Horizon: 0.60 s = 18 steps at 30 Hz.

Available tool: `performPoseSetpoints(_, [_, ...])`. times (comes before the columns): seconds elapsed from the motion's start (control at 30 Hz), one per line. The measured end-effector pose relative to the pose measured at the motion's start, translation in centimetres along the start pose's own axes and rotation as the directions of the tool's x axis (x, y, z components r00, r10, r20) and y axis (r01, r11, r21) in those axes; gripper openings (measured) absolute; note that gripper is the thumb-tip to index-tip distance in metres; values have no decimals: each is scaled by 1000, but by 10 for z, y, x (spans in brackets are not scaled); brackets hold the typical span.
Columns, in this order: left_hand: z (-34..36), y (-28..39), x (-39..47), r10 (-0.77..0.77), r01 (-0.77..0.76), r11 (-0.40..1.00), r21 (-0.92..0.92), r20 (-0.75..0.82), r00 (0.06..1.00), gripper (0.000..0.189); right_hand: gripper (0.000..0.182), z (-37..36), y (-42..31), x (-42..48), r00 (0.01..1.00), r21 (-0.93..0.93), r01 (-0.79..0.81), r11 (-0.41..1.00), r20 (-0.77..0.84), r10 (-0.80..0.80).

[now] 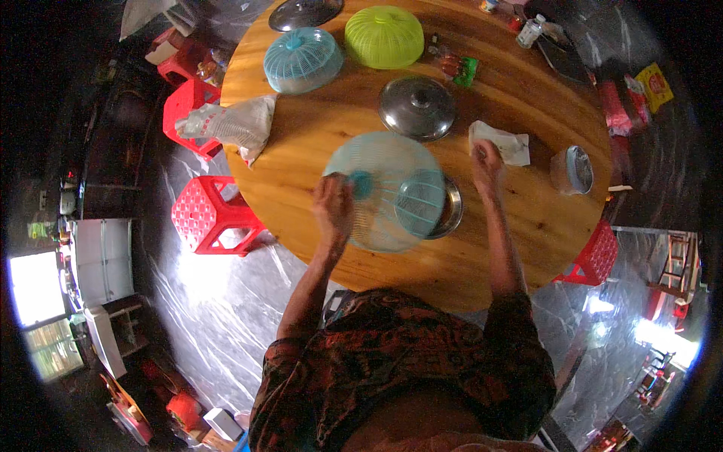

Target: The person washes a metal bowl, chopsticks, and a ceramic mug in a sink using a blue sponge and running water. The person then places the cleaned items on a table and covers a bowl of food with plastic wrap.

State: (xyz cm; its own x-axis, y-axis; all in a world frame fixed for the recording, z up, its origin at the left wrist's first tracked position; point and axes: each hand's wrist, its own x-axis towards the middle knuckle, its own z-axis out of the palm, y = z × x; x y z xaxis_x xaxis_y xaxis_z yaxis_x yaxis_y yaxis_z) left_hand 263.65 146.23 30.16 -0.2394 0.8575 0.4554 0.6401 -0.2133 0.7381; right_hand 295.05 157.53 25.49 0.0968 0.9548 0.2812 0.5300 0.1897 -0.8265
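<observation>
My left hand (333, 209) is closed at the blue knob of a pale blue mesh food cover (384, 226). The cover looks blurred and tilted above the wooden table. Through its mesh shows part of a metal bowl (453, 212), whose right rim sticks out beyond the cover. My right hand (488, 166) has its fingers curled and overlaps the near left part of a white packet (511, 148). Whether those fingers grip anything is hidden. A metal pot lid (417, 108) with a dark knob lies just past the cover.
On the round wooden table (305, 141) stand another blue food cover (303, 62), a green one (384, 39), a plastic bag (243, 124) at the left edge and a clear container (571, 170) at right. Red plastic stools (195, 214) surround it.
</observation>
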Motion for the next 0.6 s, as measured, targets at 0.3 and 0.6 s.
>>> performPoseSetpoints(0.3, [-40,-62,3,-161,176,946,270,-77,984,10,42,127,-27,117,978,-521,159,838,201,-60])
performPoseSetpoints(0.6, [-47,-74,-4,-142,172,929,326,-114,983,10,37,56,-80,115,971,-484,239,842,109,-213])
